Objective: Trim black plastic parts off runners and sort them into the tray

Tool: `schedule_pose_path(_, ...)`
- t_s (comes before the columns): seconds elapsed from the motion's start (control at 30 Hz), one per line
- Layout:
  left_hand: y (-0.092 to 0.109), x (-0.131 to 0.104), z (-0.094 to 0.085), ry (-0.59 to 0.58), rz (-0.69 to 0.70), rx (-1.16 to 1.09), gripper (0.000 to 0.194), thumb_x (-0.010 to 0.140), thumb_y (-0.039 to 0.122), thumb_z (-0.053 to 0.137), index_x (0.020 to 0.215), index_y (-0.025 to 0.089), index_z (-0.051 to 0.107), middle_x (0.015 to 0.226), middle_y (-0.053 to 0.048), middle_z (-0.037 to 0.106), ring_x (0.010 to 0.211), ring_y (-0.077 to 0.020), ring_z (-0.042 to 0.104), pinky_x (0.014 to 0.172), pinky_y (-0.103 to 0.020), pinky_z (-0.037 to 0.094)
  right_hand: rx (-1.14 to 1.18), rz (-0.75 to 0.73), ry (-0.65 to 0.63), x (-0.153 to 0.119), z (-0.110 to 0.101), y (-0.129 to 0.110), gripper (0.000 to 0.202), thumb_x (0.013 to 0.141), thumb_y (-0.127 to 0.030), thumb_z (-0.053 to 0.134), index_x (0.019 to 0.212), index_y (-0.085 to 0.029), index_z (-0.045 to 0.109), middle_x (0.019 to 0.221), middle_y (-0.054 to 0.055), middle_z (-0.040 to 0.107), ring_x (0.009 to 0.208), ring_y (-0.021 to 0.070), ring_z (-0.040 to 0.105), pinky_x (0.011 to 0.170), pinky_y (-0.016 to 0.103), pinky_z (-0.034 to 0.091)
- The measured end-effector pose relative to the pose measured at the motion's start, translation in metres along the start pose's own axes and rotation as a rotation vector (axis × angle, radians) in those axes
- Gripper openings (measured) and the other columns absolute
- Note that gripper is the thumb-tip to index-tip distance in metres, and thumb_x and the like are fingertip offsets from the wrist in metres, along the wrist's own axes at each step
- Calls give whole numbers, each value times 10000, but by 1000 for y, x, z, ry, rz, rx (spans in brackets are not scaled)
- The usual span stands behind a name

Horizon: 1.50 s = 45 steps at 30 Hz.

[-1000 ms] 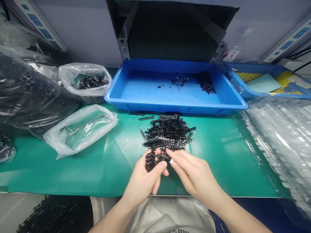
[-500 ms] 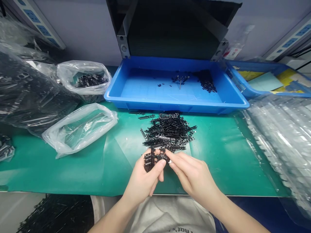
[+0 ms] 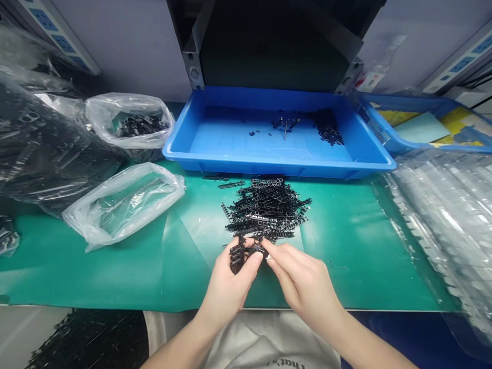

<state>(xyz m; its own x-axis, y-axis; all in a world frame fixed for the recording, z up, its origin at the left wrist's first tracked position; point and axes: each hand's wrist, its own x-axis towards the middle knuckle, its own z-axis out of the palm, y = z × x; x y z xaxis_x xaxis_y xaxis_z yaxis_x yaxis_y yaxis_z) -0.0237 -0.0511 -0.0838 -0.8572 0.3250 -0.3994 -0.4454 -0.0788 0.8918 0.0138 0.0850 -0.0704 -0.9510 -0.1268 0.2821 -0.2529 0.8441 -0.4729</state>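
Black ladder-like plastic parts are held in my left hand, with the thumb bent over a darker piece near the fingertips. My right hand pinches at the same black piece from the right; its thumb and forefinger meet there, and a small white bit shows by the thumb. How the pieces join is hidden by the fingers. Just beyond both hands lies a heap of similar black slotted strips on the green mat.
Behind the heap stands a blue tray with small black parts inside. An open plastic bag and a bag of black pieces sit left. Clear plastic trays are stacked right. Below left is a bin of black strips.
Both hands stay together over the same spot. The black parts in my left hand have turned slightly, and its lower fingers have curled further out of sight. The view has shifted a little.
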Motion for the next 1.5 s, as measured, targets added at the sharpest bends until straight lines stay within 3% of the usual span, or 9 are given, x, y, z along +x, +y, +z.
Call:
schedule_pose_path(0.3, -6, -2, 6, 15, -8, -92, 271, 778, 426, 529, 874, 191, 432, 383, 128, 289, 259, -25, 212, 283, -145, 174, 4, 53, 69, -4, 15, -1, 332, 893, -190, 339, 1139, -129, 555, 760, 60, 633, 635, 130, 578, 534, 224, 448)
schedule_pose_path(0.5, 1, -4, 4, 141, 70, -68, 273, 750, 396, 557, 845, 158, 463, 526, 56, 441, 376, -56, 361, 344, -165, 280, -186, 101, 82, 27, -5, 29, 321, 849, -326, 465, 1100, -150, 561, 842, 69, 640, 671, 160, 603, 535, 245, 445)
schedule_pose_path(0.7, 1, -9, 0, 105, 61, -38, 226, 760, 358, 541, 826, 143, 514, 434, 66, 375, 406, -68, 311, 397, -179, 252, -472, 190, -188, 62, -17, 51, 199, 787, -291, 559, 974, -229, 589, 882, 31, 575, 589, 156, 578, 425, 229, 347)
schedule_pose_path(0.87, 3, 2, -14, 145, 161, 54, 243, 771, 386, 545, 681, 165, 498, 486, 54, 388, 461, -80, 359, 452, -198, 305, -245, 82, -105, 56, -27, 56, 174, 776, -207, 569, 949, -217, 579, 871, 32, 558, 683, 152, 563, 529, 244, 413)
schedule_pose_path(1.0, 16, 14, -23, 173, 302, 159, 207, 763, 356, 573, 695, 166, 529, 703, 4, 555, 692, -113, 518, 675, -213, 411, -5, -80, -137, 46, -44, 52, 162, 791, -153, 538, 937, -207, 579, 845, 34, 523, 673, 121, 533, 589, 242, 435)
schedule_pose_path(1.1, 24, 17, -15, -67, 148, 125, 202, 705, 318, 633, 745, 161, 511, 819, -42, 629, 710, -148, 592, 665, -247, 462, 124, -148, -205, 42, -51, 43, 177, 798, -118, 511, 938, -202, 580, 813, 24, 487, 679, 112, 521, 597, 230, 436)
schedule_pose_path(1.23, 24, 14, 3, -346, -80, 19, 221, 709, 271, 610, 808, 162, 446, 720, -47, 647, 391, -85, 511, 364, -186, 364, 220, -148, -215, 37, -44, 33, 231, 804, -93, 492, 977, -219, 578, 830, 19, 481, 709, 107, 520, 603, 215, 435)
schedule_pose_path(1.37, 19, 8, 9, -212, -24, -31, 238, 740, 293, 583, 887, 149, 464, 598, 6, 602, 305, -7, 335, 326, -143, 232, 265, 3, -101, 27, -33, 27, 266, 853, -207, 453, 1111, -214, 517, 898, 43, 542, 798, 138, 544, 684, 260, 463)
schedule_pose_path(1.5, 16, 6, 5, -120, 41, -83, 268, 742, 291, 595, 928, 157, 456, 571, 36, 561, 325, 0, 328, 359, -141, 249, 247, 19, -158, 14, -26, 20, 337, 907, -233, 310, 1217, -194, 438, 1024, 70, 567, 909, 155, 546, 745, 285, 468)
